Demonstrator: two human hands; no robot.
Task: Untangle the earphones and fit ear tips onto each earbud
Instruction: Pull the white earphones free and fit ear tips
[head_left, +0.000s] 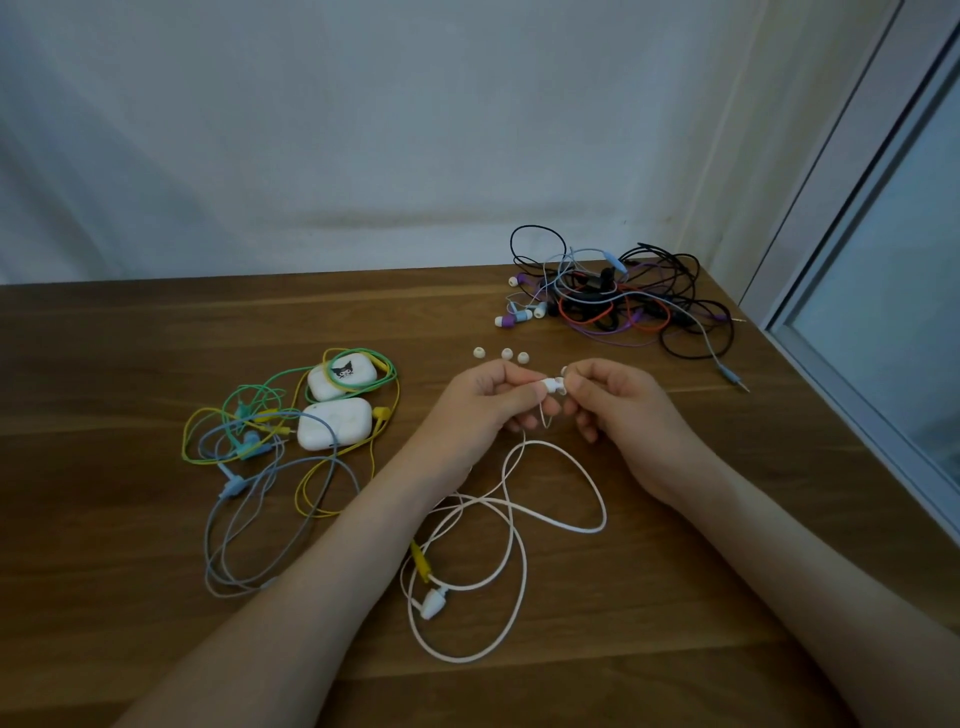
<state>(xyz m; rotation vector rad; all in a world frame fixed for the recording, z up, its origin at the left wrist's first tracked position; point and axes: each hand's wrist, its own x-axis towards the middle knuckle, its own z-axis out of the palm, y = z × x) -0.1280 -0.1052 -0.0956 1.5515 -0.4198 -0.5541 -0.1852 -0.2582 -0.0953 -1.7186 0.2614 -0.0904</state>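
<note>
Head view: two bare forearms reach over a brown wooden surface (156, 338). The left grip (483, 400) pinches a white earbud (548, 385) between thumb and fingertips. The right grip (618, 405) meets it from the opposite side, fingers curled and pinching the earbud's other end. A small white piece shows at the right fingertips, too small to tell whether it is an ear tip. The earbud sits between the two grips, raised off the surface.

Its white cable (519, 519) drops from between the grips and lies in loose loops nearer the person, between the forearms. A second white earbud (432, 603) lies at the near end of these loops, just beside a short yellow piece (420, 561).

Three loose ear tips (507, 354), all white, lie in a row just beyond the grips.

Left of the left grip, well apart, lie two white cases (335, 423). Green, yellow and grey-blue earphones (249, 431) loop around and beside them.

Beyond and to the right of the right grip lies a tangled heap (623, 301) of black, purple, orange and blue earphones, near the far corner of the surface.

A pale wall (363, 130) stands behind, and a window frame (857, 260) runs along the right edge.
</note>
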